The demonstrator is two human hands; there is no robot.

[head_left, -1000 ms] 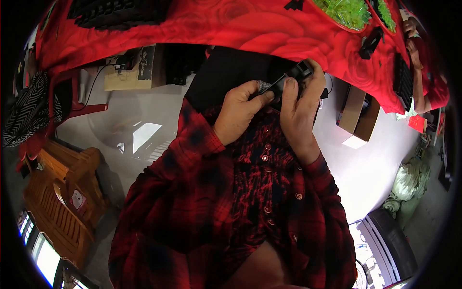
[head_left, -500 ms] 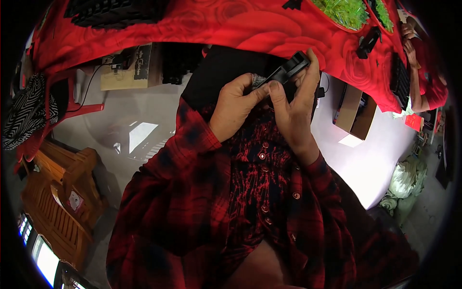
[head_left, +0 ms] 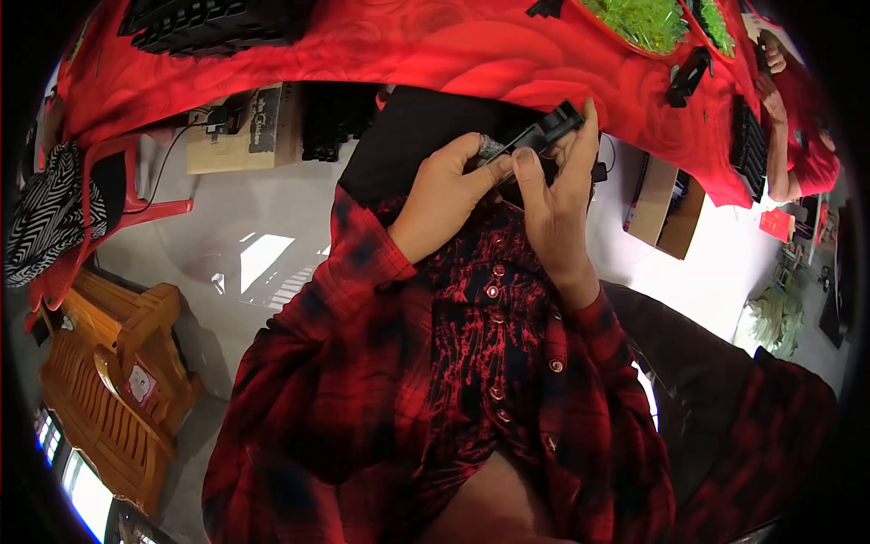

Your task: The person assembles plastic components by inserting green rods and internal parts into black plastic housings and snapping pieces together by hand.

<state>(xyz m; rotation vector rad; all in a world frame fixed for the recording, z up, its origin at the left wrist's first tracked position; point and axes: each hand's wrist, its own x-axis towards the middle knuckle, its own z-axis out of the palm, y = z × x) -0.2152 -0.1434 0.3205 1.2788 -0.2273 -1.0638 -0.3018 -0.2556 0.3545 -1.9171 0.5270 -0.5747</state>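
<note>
Both my hands meet above my lap, just in front of the red-covered table. My right hand (head_left: 562,213) grips a black plastic part (head_left: 546,131), its thumb on the near side and its fingers behind and along the far end. Closed against the part's lower left end is my left hand (head_left: 444,195). A small grey, rough-textured piece (head_left: 490,148) pokes out between its thumb and fingers. Most of that piece is hidden, so its kind cannot be made out.
The red tablecloth (head_left: 408,50) carries stacked black parts (head_left: 213,23), a loose black part (head_left: 691,77) and a tray of green shreds (head_left: 643,23). Cardboard boxes (head_left: 666,204) stand below. A wooden chair (head_left: 118,381) is at left. Another person (head_left: 807,136) works at far right.
The black part has tilted slightly in my right hand, and both hands keep their grip. At lower right, my dark-clothed leg has swung outward over the floor. The view has shifted a little.
</note>
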